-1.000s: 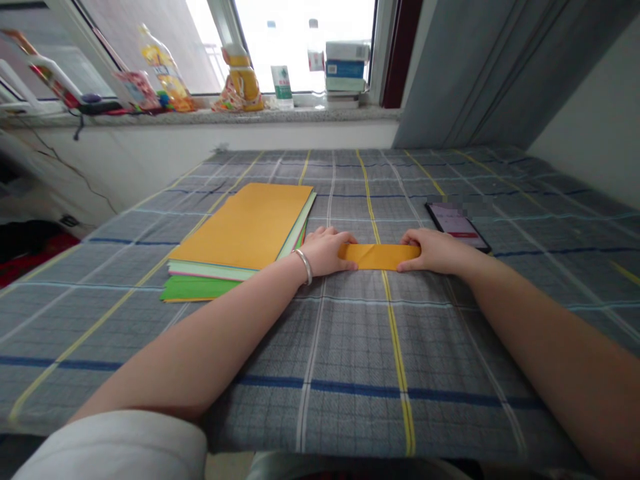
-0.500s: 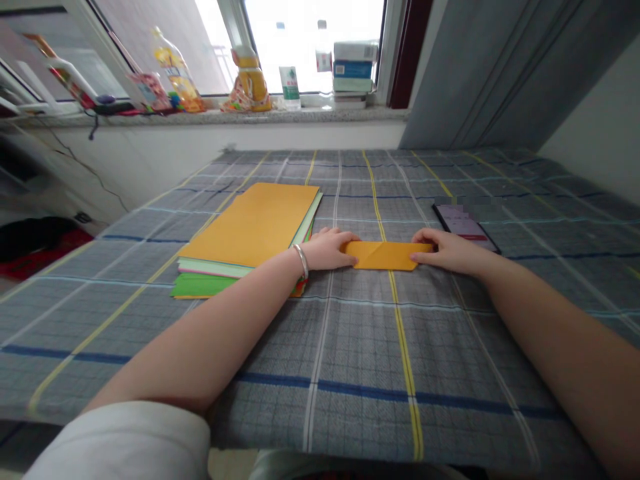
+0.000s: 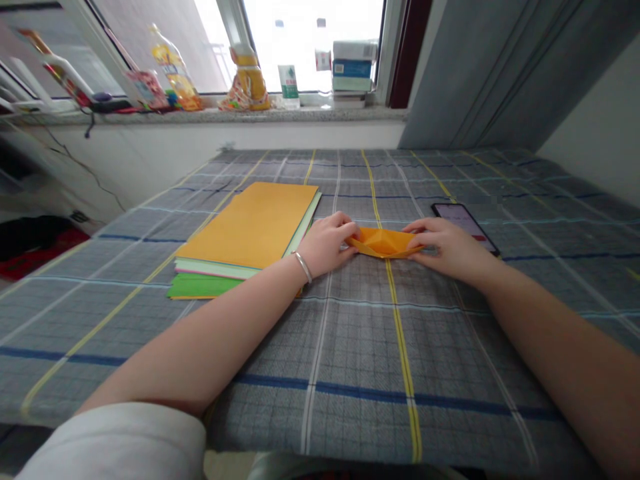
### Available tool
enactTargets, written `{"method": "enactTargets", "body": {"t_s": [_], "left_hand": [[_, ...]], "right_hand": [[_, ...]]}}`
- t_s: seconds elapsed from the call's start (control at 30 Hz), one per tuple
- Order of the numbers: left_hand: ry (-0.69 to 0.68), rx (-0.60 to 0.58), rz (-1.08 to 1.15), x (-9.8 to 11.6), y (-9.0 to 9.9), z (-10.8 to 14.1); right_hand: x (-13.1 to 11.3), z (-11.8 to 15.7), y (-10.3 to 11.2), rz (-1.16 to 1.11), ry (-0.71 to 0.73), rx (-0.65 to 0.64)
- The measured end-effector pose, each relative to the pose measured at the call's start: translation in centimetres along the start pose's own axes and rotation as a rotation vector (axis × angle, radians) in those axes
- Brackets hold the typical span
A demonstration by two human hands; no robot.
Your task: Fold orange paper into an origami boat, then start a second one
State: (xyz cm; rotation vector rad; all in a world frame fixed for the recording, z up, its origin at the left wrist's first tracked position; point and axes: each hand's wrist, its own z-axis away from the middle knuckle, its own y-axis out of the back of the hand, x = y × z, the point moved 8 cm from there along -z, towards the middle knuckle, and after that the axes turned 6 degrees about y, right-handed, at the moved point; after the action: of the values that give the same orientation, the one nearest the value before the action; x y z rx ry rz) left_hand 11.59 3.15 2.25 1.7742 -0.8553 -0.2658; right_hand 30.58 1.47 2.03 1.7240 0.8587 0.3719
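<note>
Between my hands is a folded orange paper (image 3: 383,244), its middle spread apart into a shallow boat-like hollow. My left hand (image 3: 327,241) pinches its left end, and a silver bangle circles that wrist. The right end is gripped by my right hand (image 3: 440,245), thumb below and fingers above. To the left lies a stack of coloured paper (image 3: 250,223) with an orange sheet on top and white and green edges showing; my left forearm covers its near right corner. A phone (image 3: 463,223) with its screen lit lies just beyond my right hand.
A grey checked cloth (image 3: 360,347) covers the table. Along the windowsill (image 3: 310,116) behind it stand a drink bottle (image 3: 175,70), a yellow bottle (image 3: 253,79), a white-and-green tube (image 3: 289,85) and stacked boxes (image 3: 353,70). A grey curtain (image 3: 480,73) hangs at the right.
The folded paper was a flat strip and is now opened out in the middle. Both hands have shifted their grip at its ends, and the paper sits slightly farther from me.
</note>
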Motion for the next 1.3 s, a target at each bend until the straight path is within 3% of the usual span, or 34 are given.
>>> {"method": "enactTargets", "body": {"t_s": [0.2,0.4,0.53,0.77,0.87,0.97,1.17,1.3], "left_hand": [[-0.067,0.029,-0.164,0.7,-0.4,0.4],[-0.086,0.011,-0.232,1.2,-0.5,0.5],[-0.127,0.024,-0.275,1.6,-0.5,0.6],[-0.164,0.031,-0.284,2.1,-0.6,0.8],[-0.169,0.015,-0.274,2.5,-0.8,0.9],[-0.182,-0.006,-0.250,2.8,-1.1,0.9],[-0.283,-0.115,-0.195,4.0,-2.0,1.4],[-0.311,-0.137,-0.233,4.6,-2.0,1.6]], "right_hand": [[-1.2,0.1,-0.8,0.180,-0.012,-0.183],[-2.0,0.1,-0.9,0.273,-0.011,-0.230],[-3.3,-0.2,-0.1,0.310,0.080,-0.179],[-5.3,-0.4,2.6,0.383,0.074,0.110],[-6.2,-0.6,1.5,0.379,0.121,0.043],[-6.4,-0.6,0.2,0.383,0.053,-0.056],[-5.6,-1.0,-0.7,0.352,-0.125,-0.114],[-4.1,-1.6,-1.5,0.301,-0.249,-0.207]]}}
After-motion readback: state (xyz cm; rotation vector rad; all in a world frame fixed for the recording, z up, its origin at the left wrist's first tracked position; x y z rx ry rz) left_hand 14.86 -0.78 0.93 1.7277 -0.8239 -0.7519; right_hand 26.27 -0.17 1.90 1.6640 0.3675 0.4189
